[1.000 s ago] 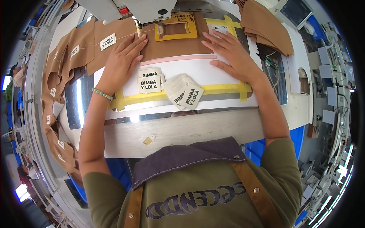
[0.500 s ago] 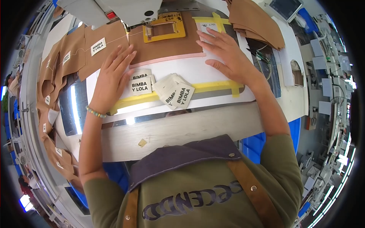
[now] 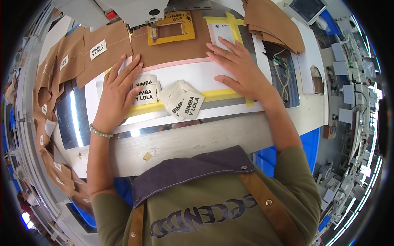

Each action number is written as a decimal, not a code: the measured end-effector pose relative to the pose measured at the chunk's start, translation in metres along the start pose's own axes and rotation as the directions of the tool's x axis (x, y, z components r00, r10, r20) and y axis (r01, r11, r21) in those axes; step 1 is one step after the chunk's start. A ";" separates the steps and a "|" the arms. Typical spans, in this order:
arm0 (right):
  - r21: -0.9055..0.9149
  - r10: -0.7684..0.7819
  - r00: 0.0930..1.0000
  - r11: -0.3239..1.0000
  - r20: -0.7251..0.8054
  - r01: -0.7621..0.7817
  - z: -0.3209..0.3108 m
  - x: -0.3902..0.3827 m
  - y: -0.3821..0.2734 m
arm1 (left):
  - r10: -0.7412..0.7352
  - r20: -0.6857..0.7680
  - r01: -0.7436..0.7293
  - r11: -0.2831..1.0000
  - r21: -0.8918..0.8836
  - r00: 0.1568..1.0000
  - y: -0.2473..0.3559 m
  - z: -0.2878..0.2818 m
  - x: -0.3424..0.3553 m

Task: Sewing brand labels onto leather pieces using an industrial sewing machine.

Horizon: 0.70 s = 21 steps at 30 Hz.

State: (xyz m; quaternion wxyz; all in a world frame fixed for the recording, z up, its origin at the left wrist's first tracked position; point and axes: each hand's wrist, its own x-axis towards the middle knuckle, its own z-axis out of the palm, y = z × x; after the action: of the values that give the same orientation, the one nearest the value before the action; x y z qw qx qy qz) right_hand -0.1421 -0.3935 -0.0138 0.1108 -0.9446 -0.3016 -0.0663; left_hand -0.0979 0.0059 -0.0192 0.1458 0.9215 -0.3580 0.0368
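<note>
My left hand (image 3: 121, 88) lies with fingers spread on the white board's left part, touching the brown piece's lower edge beside a stack of white printed labels (image 3: 144, 95). My right hand (image 3: 234, 71) rests, fingers apart, at the right end of the pink strip (image 3: 176, 62) along the brown piece (image 3: 172, 53). A fanned pile of similar labels (image 3: 193, 105) lies between my hands over yellow tape (image 3: 217, 94). Above them, a yellow rectangular frame (image 3: 189, 28) sits under the grey sewing machine head (image 3: 139, 12), near its presser parts.
A chain of brown pieces with labels (image 3: 69, 61) drapes down the left. A stack of brown pieces (image 3: 275, 28), green-handled scissors (image 3: 277, 59) and a monitor (image 3: 308, 8) are at the right. Blue bins (image 3: 308, 147) show below the table edge. Distant people (image 3: 26, 197) are at far left.
Both hands have slid a little toward me, away from the machine, still spread open; the left has moved further. The whole view has shifted slightly.
</note>
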 end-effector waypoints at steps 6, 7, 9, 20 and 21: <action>0.053 -0.002 1.000 0.999 0.007 0.002 -0.003 0.002 0.000 | -0.009 0.000 0.009 1.000 -0.013 1.000 -0.002 0.000 0.001; 0.053 -0.002 1.000 0.999 0.007 0.002 -0.003 0.002 -0.001 | -0.007 0.006 0.007 1.000 -0.001 1.000 -0.002 0.000 0.001; 0.035 0.007 1.000 0.999 -0.010 -0.007 -0.003 0.003 -0.002 | -0.005 0.012 0.005 1.000 0.011 1.000 -0.002 0.000 0.002; 0.024 0.007 1.000 1.000 0.016 -0.007 -0.001 0.003 -0.004 | -0.058 -0.033 0.061 0.996 0.072 0.998 0.000 0.005 -0.002; 0.033 0.004 1.000 0.999 0.011 -0.005 0.000 0.003 -0.003 | -0.062 -0.031 0.064 0.996 0.069 0.998 0.000 0.005 -0.002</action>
State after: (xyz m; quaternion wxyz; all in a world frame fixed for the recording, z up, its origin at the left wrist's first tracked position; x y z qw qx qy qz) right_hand -0.1418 -0.3894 -0.0127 0.1251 -0.9437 -0.3012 -0.0559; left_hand -0.0998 0.0060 -0.0248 0.1198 0.9362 -0.3251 0.0582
